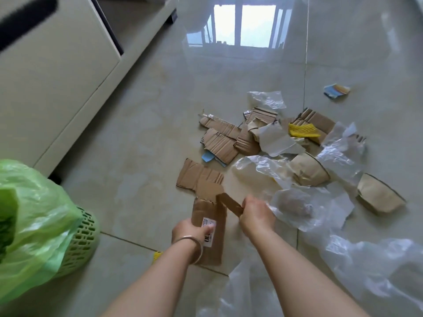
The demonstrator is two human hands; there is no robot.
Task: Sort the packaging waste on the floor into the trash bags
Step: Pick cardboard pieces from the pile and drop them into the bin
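My left hand (190,232), with a silver bangle on the wrist, grips a brown cardboard piece with a white label (211,245). My right hand (256,216) is closed on a narrow cardboard strip (230,203) that rises from the same piece. A flat cardboard scrap (199,177) lies just beyond on the floor. More torn cardboard (223,140) is piled further out, mixed with clear plastic film (297,207) and brown paper cups (377,197). A green trash bag (34,225) lines a green basket (82,239) at the left.
A clear plastic bag (366,266) spreads at the lower right. A white cabinet (57,72) runs along the left. A yellow scrap (303,130) and a blue printed scrap (336,90) lie among the far waste. The tiled floor (142,124) is glossy.
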